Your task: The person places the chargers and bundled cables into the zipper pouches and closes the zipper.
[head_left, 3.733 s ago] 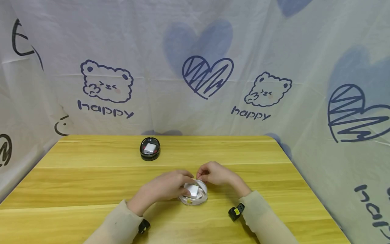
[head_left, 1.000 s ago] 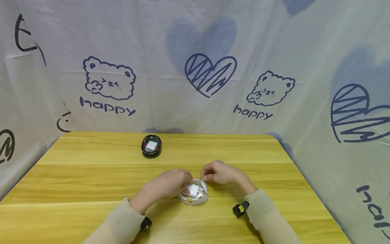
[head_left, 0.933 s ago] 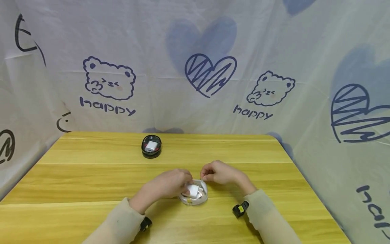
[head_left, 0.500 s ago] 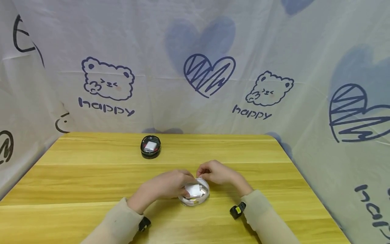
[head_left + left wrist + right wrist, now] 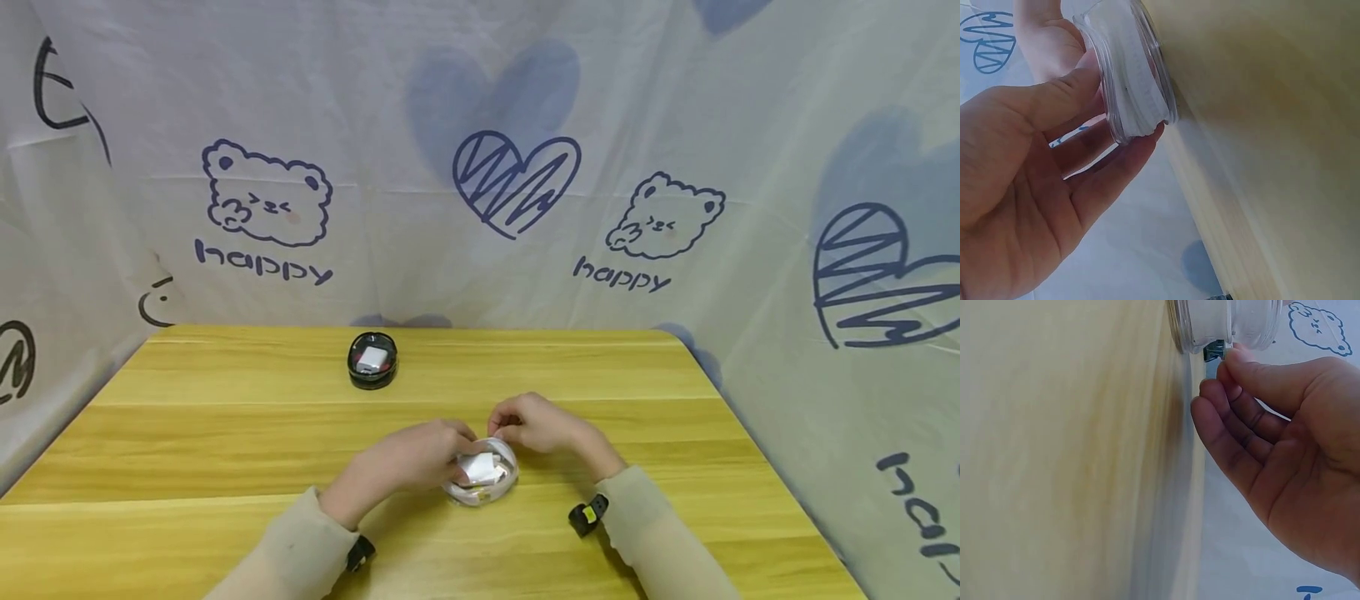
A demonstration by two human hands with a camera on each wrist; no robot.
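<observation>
A small clear round case (image 5: 512, 481) holds a white charger plug (image 5: 480, 468) and a coiled white cable. My left hand (image 5: 420, 454) grips its left side, with the thumb on top and fingers underneath, as the left wrist view shows of the case (image 5: 1138, 81) and hand (image 5: 1041, 150). At the far rim, my right hand (image 5: 536, 422) pinches with thumb and index finger. In the right wrist view, the right hand's (image 5: 1285, 437) fingertips meet at a thin white strip on the case's (image 5: 1260, 325) side, like a zipper pull, mostly hidden by them.
A black round case (image 5: 372, 381) with a white plug (image 5: 372, 360) inside stands toward the back of the wooden table (image 5: 225, 433). Behind the table hangs a pale printed cloth (image 5: 390, 167). Both wrists wear black camera straps (image 5: 587, 515).
Over the last second my right hand has shifted slightly left and up with its pinch. The clear case has turned and moved a little to the right in my left hand's grip.
</observation>
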